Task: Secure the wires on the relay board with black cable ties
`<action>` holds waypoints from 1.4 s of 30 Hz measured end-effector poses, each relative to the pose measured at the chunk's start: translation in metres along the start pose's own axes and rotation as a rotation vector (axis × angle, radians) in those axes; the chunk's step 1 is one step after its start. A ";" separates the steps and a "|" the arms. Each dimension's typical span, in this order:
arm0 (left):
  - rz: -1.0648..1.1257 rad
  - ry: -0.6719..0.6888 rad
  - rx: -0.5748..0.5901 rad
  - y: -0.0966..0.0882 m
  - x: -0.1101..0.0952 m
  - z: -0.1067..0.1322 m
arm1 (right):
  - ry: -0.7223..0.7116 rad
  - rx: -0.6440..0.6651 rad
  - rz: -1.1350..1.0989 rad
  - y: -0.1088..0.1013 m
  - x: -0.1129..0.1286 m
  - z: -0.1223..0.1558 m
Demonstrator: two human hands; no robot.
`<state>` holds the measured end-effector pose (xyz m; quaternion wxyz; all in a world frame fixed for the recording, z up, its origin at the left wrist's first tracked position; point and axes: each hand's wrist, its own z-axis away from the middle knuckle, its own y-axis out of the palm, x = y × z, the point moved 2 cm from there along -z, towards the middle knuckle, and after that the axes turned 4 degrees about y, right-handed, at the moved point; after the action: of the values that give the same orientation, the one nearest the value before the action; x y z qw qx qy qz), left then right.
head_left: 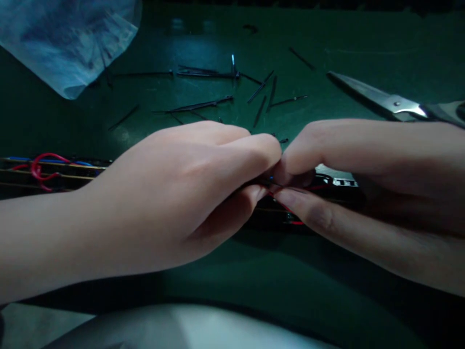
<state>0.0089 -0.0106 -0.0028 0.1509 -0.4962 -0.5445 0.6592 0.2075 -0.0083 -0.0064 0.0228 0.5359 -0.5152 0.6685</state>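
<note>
Assembly with red wires lies across the tabletop, work seemingly midway: left hand and right hand above it, closed fingertip to fingertip, apparently on a thin dark strand not yet released, short offcuts hinting at trimming done, longer ties lying loose.

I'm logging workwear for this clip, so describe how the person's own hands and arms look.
The left hand and right hand are bare, with no glove or ring in sight. The left forearm shows no sleeve, watch or bracelet. The right arm runs out of the picture, so its sleeve cannot be told.
</note>
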 end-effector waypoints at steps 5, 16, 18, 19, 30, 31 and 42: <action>-0.003 -0.013 0.038 0.000 -0.001 0.001 | -0.060 -0.054 -0.014 0.000 0.001 -0.001; 0.011 -0.012 0.025 0.000 -0.001 -0.002 | 0.012 0.012 0.034 0.001 0.000 -0.001; 0.023 -0.018 0.029 0.000 -0.001 -0.002 | 0.026 0.020 0.030 0.001 -0.001 0.000; 0.025 -0.019 0.026 0.000 -0.001 -0.002 | 0.034 0.026 0.022 0.002 -0.001 0.001; 0.021 -0.029 0.011 0.002 0.000 -0.004 | 0.065 0.043 0.033 -0.001 0.003 0.000; 0.023 -0.034 0.015 0.002 0.000 -0.005 | 0.066 0.045 0.028 -0.001 0.003 -0.001; 0.045 -0.044 0.030 0.002 0.001 -0.005 | 0.058 0.039 0.027 0.001 0.002 -0.001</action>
<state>0.0135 -0.0081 -0.0048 0.1315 -0.4914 -0.5266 0.6811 0.2055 -0.0088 -0.0051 0.0184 0.5096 -0.5085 0.6938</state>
